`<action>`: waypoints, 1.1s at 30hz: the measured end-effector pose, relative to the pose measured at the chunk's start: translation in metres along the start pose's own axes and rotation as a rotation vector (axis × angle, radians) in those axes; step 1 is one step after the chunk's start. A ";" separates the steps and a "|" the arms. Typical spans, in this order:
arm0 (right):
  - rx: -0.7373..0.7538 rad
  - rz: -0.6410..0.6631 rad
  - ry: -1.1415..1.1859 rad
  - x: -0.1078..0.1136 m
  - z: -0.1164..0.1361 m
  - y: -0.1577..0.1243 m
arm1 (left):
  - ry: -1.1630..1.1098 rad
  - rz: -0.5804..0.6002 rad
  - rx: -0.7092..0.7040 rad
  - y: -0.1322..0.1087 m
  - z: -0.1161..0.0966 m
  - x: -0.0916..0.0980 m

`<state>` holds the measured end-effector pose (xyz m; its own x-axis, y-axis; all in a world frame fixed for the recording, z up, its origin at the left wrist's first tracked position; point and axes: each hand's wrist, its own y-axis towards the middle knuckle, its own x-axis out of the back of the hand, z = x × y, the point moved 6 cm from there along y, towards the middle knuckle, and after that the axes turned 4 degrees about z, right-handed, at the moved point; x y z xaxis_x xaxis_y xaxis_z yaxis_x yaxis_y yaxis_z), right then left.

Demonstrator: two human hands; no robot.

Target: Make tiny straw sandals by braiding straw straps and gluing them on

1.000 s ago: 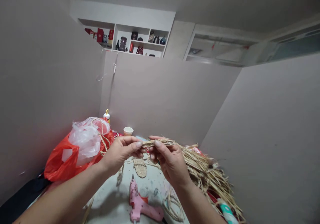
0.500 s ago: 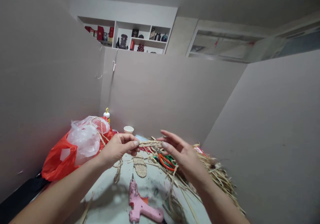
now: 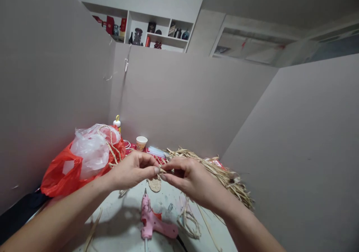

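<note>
My left hand [image 3: 133, 170] and my right hand [image 3: 186, 177] meet above the table, fingertips pinched together on a thin straw braid [image 3: 162, 169]. The braid's end shows only as a short tan bit between the two thumbs. Under the hands a small woven straw oval [image 3: 154, 185] lies on the table, partly hidden. A pink glue gun [image 3: 153, 222] lies just in front of it, nozzle pointing away from me. A heap of loose straw [image 3: 221, 177] spreads behind and to the right of my right hand.
A red plastic bag [image 3: 60, 171] with clear plastic [image 3: 89, 149] on top sits at the left. A paper cup [image 3: 141, 142] and a yellow-capped bottle [image 3: 116, 122] stand at the back. Coiled straw cord [image 3: 190, 222] lies near the gun. Grey partition walls [image 3: 182, 102] enclose the table.
My right hand had let go and opened half a second ago; now it has come back and pinches the braid beside my left hand. The camera tilted down slightly.
</note>
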<state>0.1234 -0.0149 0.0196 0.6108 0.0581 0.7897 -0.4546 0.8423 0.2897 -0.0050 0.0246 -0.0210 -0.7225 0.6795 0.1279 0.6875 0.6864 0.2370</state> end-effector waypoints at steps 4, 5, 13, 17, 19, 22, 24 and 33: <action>0.017 -0.005 0.068 -0.006 -0.011 0.000 | -0.035 -0.002 -0.044 0.003 0.004 -0.001; 0.008 -0.005 0.097 -0.008 -0.013 -0.001 | -0.046 -0.005 -0.046 0.004 0.005 -0.002; -0.140 0.013 0.344 -0.023 -0.020 -0.006 | 0.024 -0.108 0.017 0.003 0.005 0.005; -0.185 -0.035 0.472 -0.024 -0.030 -0.010 | -0.058 -0.178 -0.021 0.002 0.004 0.009; -0.196 -0.076 0.518 -0.024 -0.035 -0.011 | -0.084 -0.207 -0.068 0.002 0.001 0.009; -0.189 -0.127 0.597 -0.024 -0.039 -0.012 | -0.033 -0.259 -0.131 -0.002 -0.006 0.006; -0.180 -0.148 0.659 -0.025 -0.039 -0.012 | -0.006 -0.277 -0.146 -0.004 -0.009 0.004; -0.225 -0.249 0.826 -0.029 -0.058 -0.018 | 0.132 -0.283 -0.172 -0.008 -0.014 0.001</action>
<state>0.1513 -0.0009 -0.0394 0.9868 0.1536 0.0503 -0.1610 0.9623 0.2193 -0.0120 0.0163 -0.0089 -0.8937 0.4213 0.1543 0.4441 0.7816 0.4379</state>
